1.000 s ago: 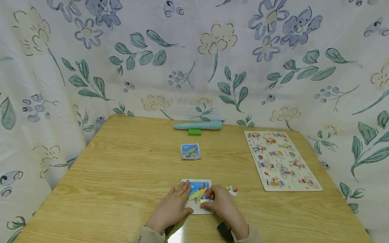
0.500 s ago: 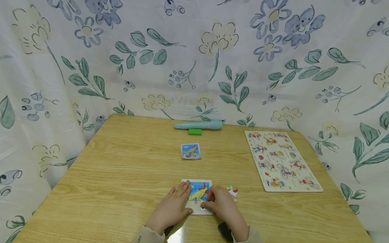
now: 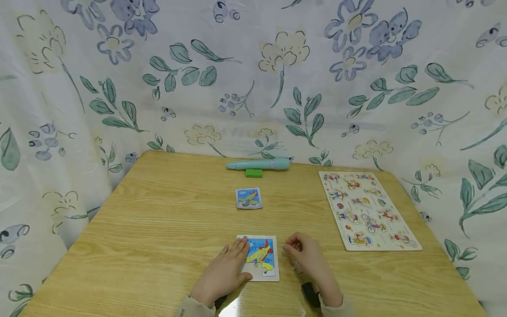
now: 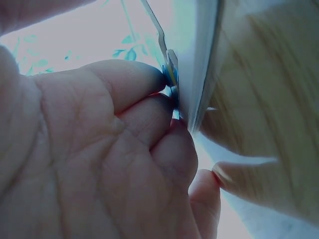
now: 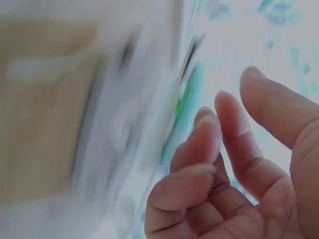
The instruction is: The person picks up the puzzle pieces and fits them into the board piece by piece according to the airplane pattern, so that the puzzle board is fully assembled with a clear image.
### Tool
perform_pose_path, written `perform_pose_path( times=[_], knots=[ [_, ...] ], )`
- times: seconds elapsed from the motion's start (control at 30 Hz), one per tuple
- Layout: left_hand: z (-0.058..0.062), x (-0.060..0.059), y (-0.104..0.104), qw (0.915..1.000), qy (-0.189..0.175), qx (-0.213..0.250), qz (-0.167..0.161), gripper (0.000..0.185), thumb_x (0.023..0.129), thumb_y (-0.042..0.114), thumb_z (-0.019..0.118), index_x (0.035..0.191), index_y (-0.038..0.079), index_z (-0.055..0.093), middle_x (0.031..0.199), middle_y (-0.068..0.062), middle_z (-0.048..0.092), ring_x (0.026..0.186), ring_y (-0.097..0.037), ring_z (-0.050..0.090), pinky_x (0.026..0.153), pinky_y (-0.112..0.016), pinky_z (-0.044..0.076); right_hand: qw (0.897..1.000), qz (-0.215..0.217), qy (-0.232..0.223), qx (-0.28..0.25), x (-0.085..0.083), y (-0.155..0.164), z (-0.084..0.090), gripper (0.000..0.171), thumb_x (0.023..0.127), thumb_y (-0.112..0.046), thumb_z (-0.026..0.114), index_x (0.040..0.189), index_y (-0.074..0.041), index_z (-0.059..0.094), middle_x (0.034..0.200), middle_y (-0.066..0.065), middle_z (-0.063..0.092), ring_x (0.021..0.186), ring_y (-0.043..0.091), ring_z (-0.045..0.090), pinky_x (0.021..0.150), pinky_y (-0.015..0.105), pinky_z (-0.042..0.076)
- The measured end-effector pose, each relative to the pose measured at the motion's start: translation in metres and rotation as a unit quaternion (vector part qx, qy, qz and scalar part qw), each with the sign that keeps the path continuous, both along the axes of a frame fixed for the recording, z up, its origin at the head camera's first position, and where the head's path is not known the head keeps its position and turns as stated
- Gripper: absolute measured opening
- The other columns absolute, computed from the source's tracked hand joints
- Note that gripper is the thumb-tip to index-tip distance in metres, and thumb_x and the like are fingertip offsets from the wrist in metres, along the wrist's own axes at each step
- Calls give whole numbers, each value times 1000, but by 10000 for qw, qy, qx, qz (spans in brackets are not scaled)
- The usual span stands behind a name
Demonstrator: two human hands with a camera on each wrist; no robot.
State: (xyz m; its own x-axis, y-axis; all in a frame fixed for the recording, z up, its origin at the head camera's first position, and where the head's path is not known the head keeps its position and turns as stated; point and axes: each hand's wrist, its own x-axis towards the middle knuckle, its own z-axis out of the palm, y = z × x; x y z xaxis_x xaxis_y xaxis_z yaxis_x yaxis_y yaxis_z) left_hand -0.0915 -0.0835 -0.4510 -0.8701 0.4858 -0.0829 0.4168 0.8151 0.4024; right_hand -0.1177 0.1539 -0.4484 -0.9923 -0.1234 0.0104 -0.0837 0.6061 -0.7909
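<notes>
My left hand [image 3: 222, 270] rests flat with straight fingers on the left part of a small jigsaw puzzle [image 3: 259, 250] in a pale tray, which shows a yellow airplane on blue sky. One puzzle piece [image 3: 269, 269], yellow and white, lies in the tray's lower right corner; bare tray shows to its left. To the right of the tray, my right hand [image 3: 310, 257] hovers over the wood with loosely bent fingers. In the right wrist view its thumb [image 5: 274, 102] stands apart from the fingers, with nothing between them. Under this hand, part of a loose piece [image 3: 295, 267] peeks out, mostly hidden.
Beyond the tray lies a small airplane picture card [image 3: 249, 198]. A green block [image 3: 254, 173] and a turquoise pen-shaped object [image 3: 258, 164] are at the table's back edge, before a floral curtain [image 3: 237, 88]. A large picture board [image 3: 368, 211] covers the right side.
My right hand has let go of the puzzle piece in the tray's lower right and moved right, over the loose pieces. My left hand has stayed in place.
</notes>
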Motion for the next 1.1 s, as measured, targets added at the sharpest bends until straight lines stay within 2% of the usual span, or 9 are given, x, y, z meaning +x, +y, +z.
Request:
perform_pose_path(
  times=[0.1, 0.2, 0.27, 0.43, 0.6, 0.83, 1.1],
  knots=[
    [0, 0, 0, 10000, 46, -25, -14, 74, 83, 39, 62, 138, -2, 35, 147, -15, 27, 136, -28, 23, 110, -49, 20, 9983, -481, 48, 331, -2, 18, 1, 19, 77, -10, 72, 94, -5, 64, 82, 1, 60, 69, 12, 52, 60, 24, 45],
    [-1, 0, 0, 9999, 86, -78, -34, 74, 83, 40, 62, 138, -2, 35, 147, -15, 28, 136, -28, 23, 110, -49, 21, 9967, -572, -1, 582, 0, 31, -1, 33, 72, -4, 75, 102, -2, 62, 90, 4, 61, 77, 14, 55, 67, 28, 48],
    [-1, 0, 0, 9999, 84, -87, -32, 74, 83, 40, 62, 138, -2, 36, 147, -15, 29, 136, -28, 24, 110, -49, 21, 9965, -498, 19, 666, 0, 35, -3, 36, 71, 0, 74, 104, -1, 61, 89, 4, 61, 77, 14, 55, 67, 29, 48],
    [0, 0, 0, 10000, 39, -40, -27, 74, 84, 40, 62, 138, -2, 35, 148, -15, 26, 137, -28, 22, 110, -49, 20, 9956, -299, 106, 882, -2, 34, -2, 31, 72, 5, 69, 101, -3, 63, 82, 2, 59, 73, 12, 52, 62, 26, 46],
    [-2, -1, 1, 10000, 58, -38, -41, 74, 84, 40, 62, 138, -2, 35, 148, -15, 26, 137, -29, 22, 110, -49, 20, 9929, -217, 48, 1173, 1, 34, -1, 27, 74, 2, 70, 99, -6, 65, 82, 2, 55, 74, 13, 51, 63, 26, 44],
    [-5, 2, -2, 10000, 26, 4, 62, 77, 83, 41, 62, 139, -4, 32, 149, -17, 21, 137, -31, 20, 110, -49, 20, 9935, -294, -110, 1092, 4, 34, -2, 23, 75, -1, 71, 97, -5, 65, 90, 6, 53, 77, 15, 51, 66, 28, 45],
    [0, 1, -6, 9999, 29, 102, 134, 78, 81, 41, 64, 138, -5, 35, 148, -18, 24, 136, -32, 22, 109, -51, 22, 9942, -249, 7, 1049, 1, 35, -2, 30, 73, 1, 71, 101, -5, 64, 82, 1, 54, 75, 14, 49, 65, 28, 44]
  ],
)
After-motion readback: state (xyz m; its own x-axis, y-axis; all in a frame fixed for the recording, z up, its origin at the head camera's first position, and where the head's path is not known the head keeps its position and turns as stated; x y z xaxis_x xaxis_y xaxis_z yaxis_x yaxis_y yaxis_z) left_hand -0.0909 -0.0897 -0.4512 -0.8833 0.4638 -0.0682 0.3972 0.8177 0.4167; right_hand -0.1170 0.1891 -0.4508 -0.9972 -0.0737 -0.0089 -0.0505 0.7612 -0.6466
